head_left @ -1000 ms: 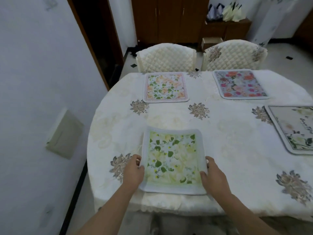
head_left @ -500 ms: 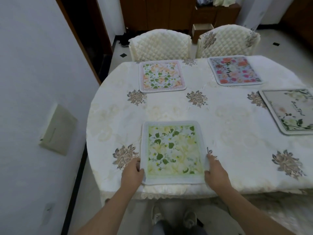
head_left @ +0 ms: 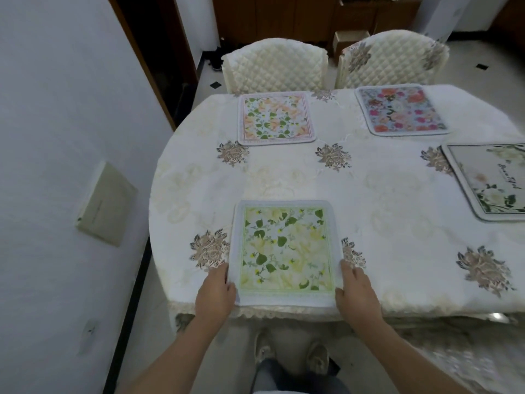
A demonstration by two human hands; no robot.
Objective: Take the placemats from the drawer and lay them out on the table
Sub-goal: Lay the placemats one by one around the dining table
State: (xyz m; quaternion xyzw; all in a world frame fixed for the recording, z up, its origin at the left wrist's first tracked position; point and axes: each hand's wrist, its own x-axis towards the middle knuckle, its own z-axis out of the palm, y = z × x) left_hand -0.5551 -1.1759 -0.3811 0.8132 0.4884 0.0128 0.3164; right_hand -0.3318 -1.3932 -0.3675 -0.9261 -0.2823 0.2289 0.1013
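Observation:
A green-and-yellow floral placemat lies flat at the near edge of the table. My left hand holds its near left edge, and my right hand holds its near right edge. An orange floral placemat lies at the far left. At the far right lies a pink floral placemat. A white floral placemat with script lies at the right edge, partly cut off by the frame.
Two quilted cream chairs stand behind the table. A white wall with a beige cover plate runs close on the left. Dark wooden cabinets stand at the back. My shoes show below the table edge.
The green placemat has slid toward the near table edge and lies flat. Both hands have stayed on its near edges. The view has tilted downward.

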